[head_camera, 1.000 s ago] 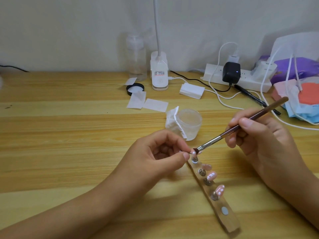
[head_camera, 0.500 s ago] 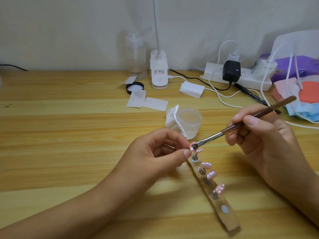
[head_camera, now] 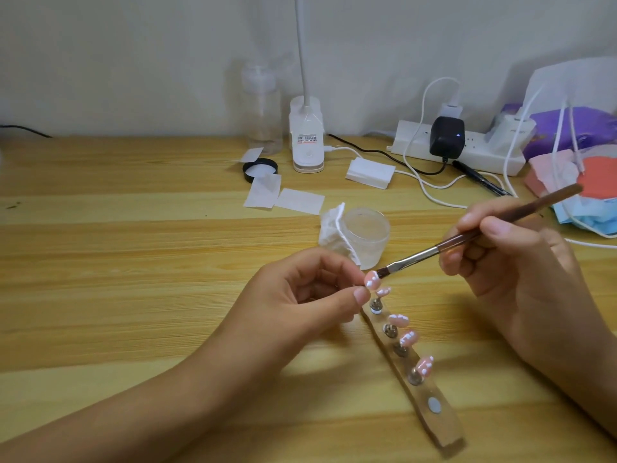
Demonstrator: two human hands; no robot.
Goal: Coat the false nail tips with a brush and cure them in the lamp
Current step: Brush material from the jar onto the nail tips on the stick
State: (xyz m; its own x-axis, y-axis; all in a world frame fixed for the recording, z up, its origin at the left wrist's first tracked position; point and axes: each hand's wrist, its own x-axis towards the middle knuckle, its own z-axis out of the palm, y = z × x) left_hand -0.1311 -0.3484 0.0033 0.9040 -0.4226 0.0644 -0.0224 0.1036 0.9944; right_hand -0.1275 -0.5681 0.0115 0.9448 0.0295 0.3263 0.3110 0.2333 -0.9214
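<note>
False nail tips (head_camera: 424, 364) nearest us: four stand on metal pegs along the wooden strip (head_camera: 437, 426), each slanting up and to the right. Just past them the left hand (head_camera: 300, 295) pinches a fifth tip (head_camera: 371, 283) between thumb and fingertip, held just above the strip's far end. Its painted face is up and its long axis slants up-right, toward the bristles. The right hand (head_camera: 510, 259) grips the brush (head_camera: 434, 250) like a pen, bristles touching that tip's far edge.

The danger is the tiny pinch — a firm stroke could twist the tip loose or drop it onto its neighbour just below. Wet coat could also smear onto the thumb. Behind sits the jar (head_camera: 367, 240), and the lamp (head_camera: 306, 142) waits well apart at the back, so carrying the tip there wet risks a smudge.
</note>
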